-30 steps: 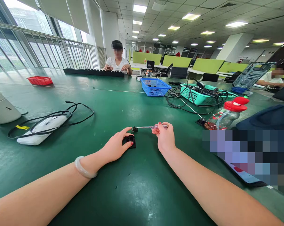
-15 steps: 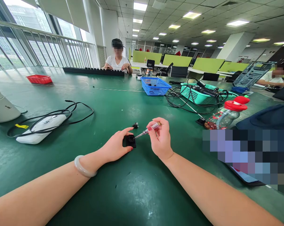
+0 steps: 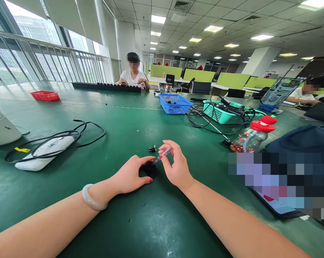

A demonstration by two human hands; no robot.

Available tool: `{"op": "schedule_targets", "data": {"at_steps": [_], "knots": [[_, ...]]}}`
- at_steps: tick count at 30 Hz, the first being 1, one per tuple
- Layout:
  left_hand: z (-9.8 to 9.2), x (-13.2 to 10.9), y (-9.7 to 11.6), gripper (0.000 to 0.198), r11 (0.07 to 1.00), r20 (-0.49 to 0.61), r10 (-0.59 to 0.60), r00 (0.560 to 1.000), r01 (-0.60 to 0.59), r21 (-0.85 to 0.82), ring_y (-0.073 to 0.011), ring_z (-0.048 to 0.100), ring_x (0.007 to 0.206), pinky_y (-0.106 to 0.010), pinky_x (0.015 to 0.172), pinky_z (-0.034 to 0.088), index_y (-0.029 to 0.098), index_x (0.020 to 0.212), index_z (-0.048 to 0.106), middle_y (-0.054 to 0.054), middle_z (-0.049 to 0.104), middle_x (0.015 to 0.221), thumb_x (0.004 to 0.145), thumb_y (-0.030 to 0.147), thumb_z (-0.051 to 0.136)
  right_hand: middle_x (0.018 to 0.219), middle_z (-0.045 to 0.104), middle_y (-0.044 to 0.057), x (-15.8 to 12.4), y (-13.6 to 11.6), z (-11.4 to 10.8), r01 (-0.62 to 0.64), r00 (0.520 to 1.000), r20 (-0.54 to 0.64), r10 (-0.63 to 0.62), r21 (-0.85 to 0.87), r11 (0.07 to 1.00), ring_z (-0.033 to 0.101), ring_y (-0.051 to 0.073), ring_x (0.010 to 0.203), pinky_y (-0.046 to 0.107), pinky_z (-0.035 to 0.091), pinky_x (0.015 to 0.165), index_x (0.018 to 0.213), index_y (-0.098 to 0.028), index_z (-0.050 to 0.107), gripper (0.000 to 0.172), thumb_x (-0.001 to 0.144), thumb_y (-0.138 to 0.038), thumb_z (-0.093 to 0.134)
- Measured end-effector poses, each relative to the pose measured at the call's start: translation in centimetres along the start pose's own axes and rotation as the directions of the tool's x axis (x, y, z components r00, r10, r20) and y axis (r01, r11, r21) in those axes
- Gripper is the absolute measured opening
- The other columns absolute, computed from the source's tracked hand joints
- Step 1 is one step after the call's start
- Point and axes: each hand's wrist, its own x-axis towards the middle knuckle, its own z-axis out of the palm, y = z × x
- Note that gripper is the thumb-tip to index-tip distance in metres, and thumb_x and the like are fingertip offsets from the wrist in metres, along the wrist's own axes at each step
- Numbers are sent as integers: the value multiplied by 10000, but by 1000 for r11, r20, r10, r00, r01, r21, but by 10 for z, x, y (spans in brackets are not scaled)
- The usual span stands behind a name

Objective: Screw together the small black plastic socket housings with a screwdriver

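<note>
On the green table, my left hand [image 3: 132,174] pinches a small black square part [image 3: 151,170] between thumb and fingers, keeping it flat on the surface. My right hand [image 3: 175,165] grips a screwdriver [image 3: 165,152] with a clear handle, slanted down to the left. Its tip meets the black part, though the exact contact spot is too dark to make out. Just beyond my left fingertips lies a small black piece with metal prongs [image 3: 152,148], touched by neither hand.
Leftward lie a white power bank [image 3: 47,152] with a black cable and a pale bottle [image 3: 2,127]. A red tray [image 3: 44,95], blue basket [image 3: 175,104] and green basket [image 3: 218,114] stand farther off. At right are a red-lidded jar [image 3: 254,136] and a phone [image 3: 282,206]. Two people sit beyond.
The screwdriver is held steeper and my right hand has shifted slightly left. The black part looks turned a little under my left hand. The whole view has tilted slightly up.
</note>
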Motion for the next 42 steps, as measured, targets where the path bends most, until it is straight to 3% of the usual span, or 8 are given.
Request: {"op": "schedule_targets", "data": {"at_steps": [4, 9, 14, 21, 25, 28, 33, 42], "knots": [[1, 0, -1, 661, 1000, 13, 28, 1000, -27, -12, -244, 575, 1085, -426, 992, 483, 261, 1355, 491, -52, 654, 1197, 725, 264, 692, 1024, 625, 47, -2, 3, 2, -69, 996, -45, 71, 40, 997, 656, 155, 913, 386, 560, 888, 1309, -268, 372, 442, 908, -128, 497], [3, 1, -5, 627, 998, -2, 69, 998, -69, 2, -262, 548, 1142, -448, 1020, 467, 268, 1347, 499, -60, 656, 1174, 747, 269, 683, 1013, 625, 42, -2, 3, 2, -34, 997, -75, 36, 21, 999, 653, 155, 902, 366, 568, 853, 1276, -272, 398, 425, 895, -133, 526], [5, 2, -7, 584, 998, -23, 58, 998, -58, 0, -269, 537, 1165, -472, 1039, 452, 259, 1340, 507, -62, 661, 1170, 776, 278, 660, 1024, 646, 47, -1, 3, -1, -41, 998, -38, 42, 11, 999, 657, 159, 882, 376, 568, 846, 1255, -265, 426, 379, 904, -167, 531], [4, 3, -6, 556, 998, -25, 61, 998, -61, 2, -271, 556, 1136, -472, 1032, 459, 258, 1314, 537, -64, 667, 1166, 774, 286, 667, 1041, 640, 45, -3, 1, 1, -59, 997, 52, 51, 149, 987, 688, 129, 808, 358, 581, 811, 1310, -275, 379, 383, 951, -149, 426], [5, 2, -7, 498, 998, -17, 67, 998, -67, 6, -263, 557, 1138, -467, 1038, 455, 275, 1291, 558, -56, 655, 1202, 798, 272, 632, 983, 591, 36, -4, 2, 1, -4, 994, -107, 24, 180, 984, 657, 142, 797, 383, 583, 783, 1328, -283, 354, 404, 953, -151, 424], [7, 3, -11, 493, 997, -54, 78, 996, -78, -1, -256, 563, 1135, -462, 1022, 470, 291, 1304, 543, -59, 646, 1215, 816, 280, 612, 962, 556, 40, -5, -1, -1, 120, 973, -212, -90, 132, 984, 618, 159, 803, 416, 579, 774, 1348, -292, 326, 435, 947, -146, 411], [9, 5, -15, 494, 1000, -78, 19, 997, -20, -1, -255, 563, 1164, -474, 1050, 459, 262, 1316, 524, -79, 636, 1229, 826, 252, 588, 909, 550, 41, -7, -9, -1, 236, 963, -150, -224, 65, 970, 588, 166, 763, 403, 584, 730, 1343, -284, 333, 445, 933, -121, 393], [10, 5, -19, 489, 1000, -87, 28, 996, -29, -10, -256, 564, 1161, -476, 1037, 468, 263, 1321, 518, -79, 638, 1224, 836, 261, 575, 913, 590, 39, -6, -8, 2, 170, 984, -62, -166, 60, 984, 630, 158, 783, 373, 591, 741, 1310, -271, 359, 423, 928, -98, 414]]}}
